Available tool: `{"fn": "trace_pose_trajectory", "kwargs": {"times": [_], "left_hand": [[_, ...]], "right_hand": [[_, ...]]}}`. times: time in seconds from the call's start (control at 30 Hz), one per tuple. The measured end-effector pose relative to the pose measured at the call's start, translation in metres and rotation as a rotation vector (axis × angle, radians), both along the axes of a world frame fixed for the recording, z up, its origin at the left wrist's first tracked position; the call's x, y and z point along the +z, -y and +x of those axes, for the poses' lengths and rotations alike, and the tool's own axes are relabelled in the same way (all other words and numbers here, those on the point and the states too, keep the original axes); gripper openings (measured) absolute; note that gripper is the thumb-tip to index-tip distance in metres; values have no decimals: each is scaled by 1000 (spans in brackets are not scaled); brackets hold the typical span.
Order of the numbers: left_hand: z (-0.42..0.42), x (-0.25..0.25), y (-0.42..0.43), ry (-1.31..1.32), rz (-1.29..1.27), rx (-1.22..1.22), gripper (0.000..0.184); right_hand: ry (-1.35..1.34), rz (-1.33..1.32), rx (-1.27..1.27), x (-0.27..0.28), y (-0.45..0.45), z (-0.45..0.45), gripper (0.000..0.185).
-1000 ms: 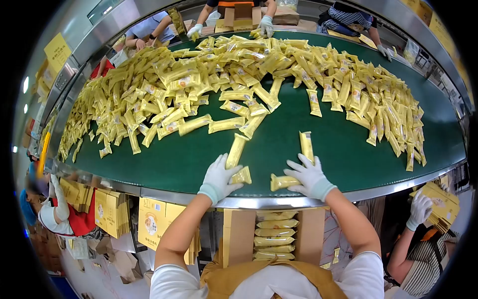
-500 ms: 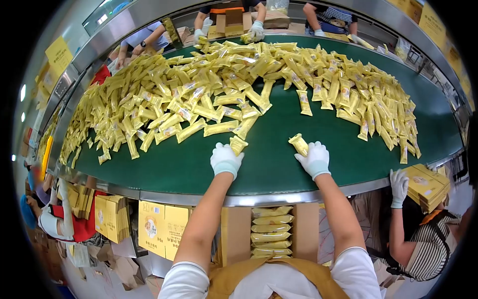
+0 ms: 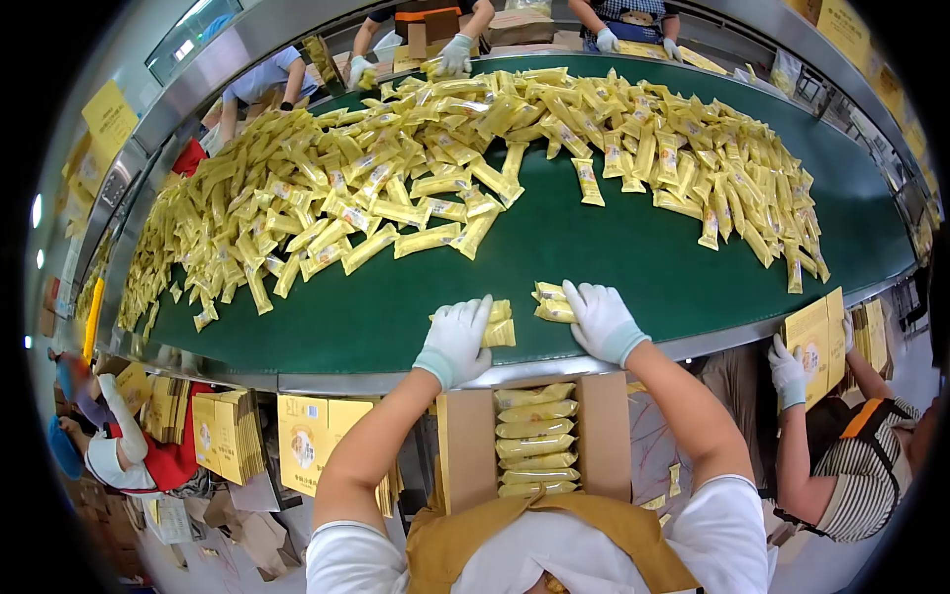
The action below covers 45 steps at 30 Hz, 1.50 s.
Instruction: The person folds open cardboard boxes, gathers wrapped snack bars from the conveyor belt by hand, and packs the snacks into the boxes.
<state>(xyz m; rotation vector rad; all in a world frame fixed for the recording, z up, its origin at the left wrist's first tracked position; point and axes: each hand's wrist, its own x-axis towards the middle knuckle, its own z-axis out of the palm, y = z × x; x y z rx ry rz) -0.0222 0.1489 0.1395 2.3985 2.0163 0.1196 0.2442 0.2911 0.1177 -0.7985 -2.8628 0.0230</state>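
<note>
Both my hands wear white gloves near the front edge of the green table (image 3: 633,267). My left hand (image 3: 458,340) is closed on two yellow packets (image 3: 499,327) lying side by side, their right ends sticking out past the fingers. Across a small gap, my right hand (image 3: 600,322) is closed on two more yellow packets (image 3: 554,302), whose left ends show. Below them, an open cardboard box (image 3: 604,436) holds a column of several yellow packets (image 3: 535,426) against my apron.
A wide heap of yellow packets (image 3: 336,188) covers the table's far side. Flat yellow cartons (image 3: 307,441) stand at the lower left. A co-worker at the right holds a yellow carton (image 3: 816,346). Other people work across the table and at the left.
My hands have come back toward the front edge and closer together, each with two packets now showing. The co-worker at the right has raised a carton from the stack.
</note>
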Motion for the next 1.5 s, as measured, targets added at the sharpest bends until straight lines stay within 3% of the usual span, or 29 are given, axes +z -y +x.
{"fn": "trace_pose_trajectory", "kwargs": {"times": [0.1, 0.17, 0.23, 0.27, 0.37, 0.53, 0.6, 0.7, 0.8, 0.83, 0.87, 1.0, 1.1, 1.13, 1.23, 1.3, 1.37, 1.43, 1.5], "left_hand": [[-15, -8, 15, 6, -22, 32, 83], [-29, -13, 27, 96, -39, 153, 83], [-44, -15, 40, 239, -41, 314, 81], [-51, -17, 47, 436, 22, 370, 82], [-47, 5, 65, 642, 176, 379, 84], [11, 69, 94, 1098, 176, 111, 88], [33, 88, 106, 936, 97, 27, 93], [68, 86, 117, 744, 70, -145, 98], [104, 60, 124, 581, -116, -137, 86], [112, 48, 126, 487, -151, -168, 81], [119, 39, 129, 391, -184, -198, 77], [133, 26, 154, 256, -79, -242, 67], [137, 25, 159, 277, -94, -305, 66], [139, 28, 162, 262, -166, -321, 72], [144, 36, 160, -43, -249, -377, 90], [150, 32, 157, 6, -264, -350, 91], [152, 33, 154, 27, -274, -337, 92], [152, 37, 152, 20, -293, -344, 94], [149, 34, 152, 30, -288, -365, 92]], "right_hand": [[-69, -423, -152, 34, -6, 15, 69], [-535, -559, -217, 54, 12, 31, 67], [-650, -835, -189, 105, 44, 43, 61], [-555, -700, -64, 125, 61, 49, 59], [-108, -463, 254, 156, 105, 47, 51], [234, -603, 499, 109, 169, 33, 43], [254, -572, 608, 76, 189, 31, 36], [203, -475, 568, 47, 211, 31, 28], [-11, -432, 564, 19, 224, 45, 27], [-77, -413, 557, 37, 223, 42, 27], [298, -548, 452, 59, 222, 46, 27], [24, -581, 597, 59, 219, 81, 22], [127, -446, 652, 82, 205, 91, 14], [254, -368, 609, 97, 201, 86, 18], [317, -512, 61, 145, 171, 65, 26], [-116, -246, -199, 114, 146, 62, 45], [-309, -286, -236, 63, 123, 46, 55], [-234, -566, -298, 46, 109, 26, 62], [0, -629, -388, 10, 91, 10, 58]]}}
